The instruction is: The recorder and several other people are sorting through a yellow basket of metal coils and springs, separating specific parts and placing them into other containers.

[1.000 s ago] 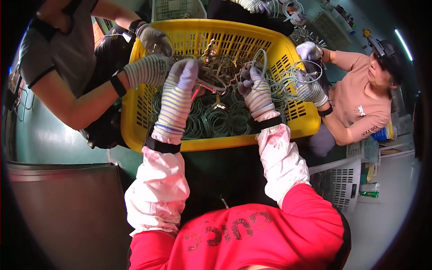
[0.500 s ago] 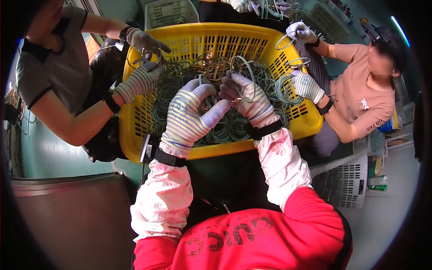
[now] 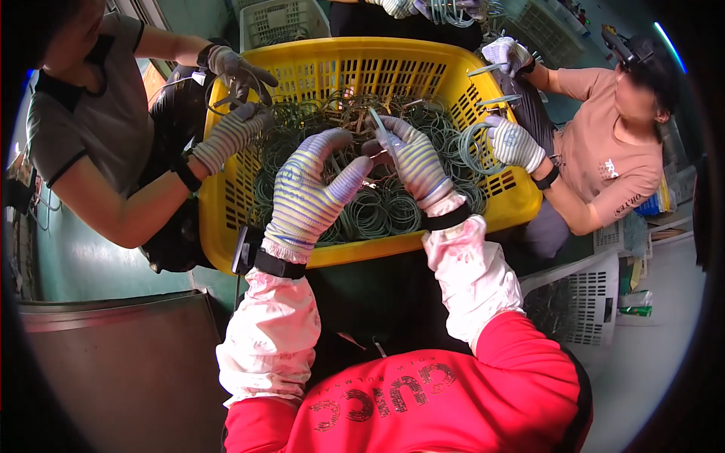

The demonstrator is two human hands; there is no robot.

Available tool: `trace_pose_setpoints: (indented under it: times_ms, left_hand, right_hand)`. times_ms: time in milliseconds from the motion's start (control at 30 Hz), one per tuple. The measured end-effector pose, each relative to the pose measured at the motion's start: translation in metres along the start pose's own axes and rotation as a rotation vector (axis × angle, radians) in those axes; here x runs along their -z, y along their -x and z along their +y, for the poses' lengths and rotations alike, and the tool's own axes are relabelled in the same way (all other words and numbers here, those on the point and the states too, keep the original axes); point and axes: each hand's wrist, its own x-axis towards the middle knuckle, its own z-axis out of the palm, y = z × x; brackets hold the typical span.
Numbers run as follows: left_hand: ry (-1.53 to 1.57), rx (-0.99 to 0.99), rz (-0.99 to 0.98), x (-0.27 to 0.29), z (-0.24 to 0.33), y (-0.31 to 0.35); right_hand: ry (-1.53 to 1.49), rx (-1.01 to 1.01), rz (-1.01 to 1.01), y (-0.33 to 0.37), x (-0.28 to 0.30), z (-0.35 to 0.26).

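Note:
My right hand, in a striped work glove, pinches a thin grey-green ring, which shows almost edge-on above the fingers. To its left is my left hand, gloved the same way, with thumb and forefinger apart and nothing visible between them. Its thumb tip points at the right fingertips and comes close to them; whether they touch I cannot tell. Both hands are over a large yellow plastic basket, where many similar rings lie in a tangled heap.
At the left a co-worker's gloved hands hold a ring over the basket rim. Another co-worker's gloved hands hold rings at the right. Beyond the far rim are more gloved hands with rings. A white crate stands behind, another basket at right.
The ring in my right hand has turned from facing me to nearly edge-on. My left hand has shifted slightly left and down. The right co-worker's upper ring has also turned edge-on.

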Motion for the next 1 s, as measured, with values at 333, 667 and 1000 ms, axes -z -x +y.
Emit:
trace_pose_setpoints:
  times_ms: [333, 667, 1000]
  left_hand:
    - [-0.527, -0.206, -0.124, -0.001, 0.0, -0.004]
    - [0.167, 0.116, 0.092, 0.008, -0.017, -0.02]
    - [0.472, 0.51, 0.189, 0.02, -0.034, -0.028]
  right_hand:
    - [1.274, 0.366, 0.014, 0.001, 0.006, 0.016]
    - [0.027, 0.07, -0.098, -0.006, 0.027, 0.0]
    - [0.936, 0.986, -0.136, 0.006, -0.012, 0.023]
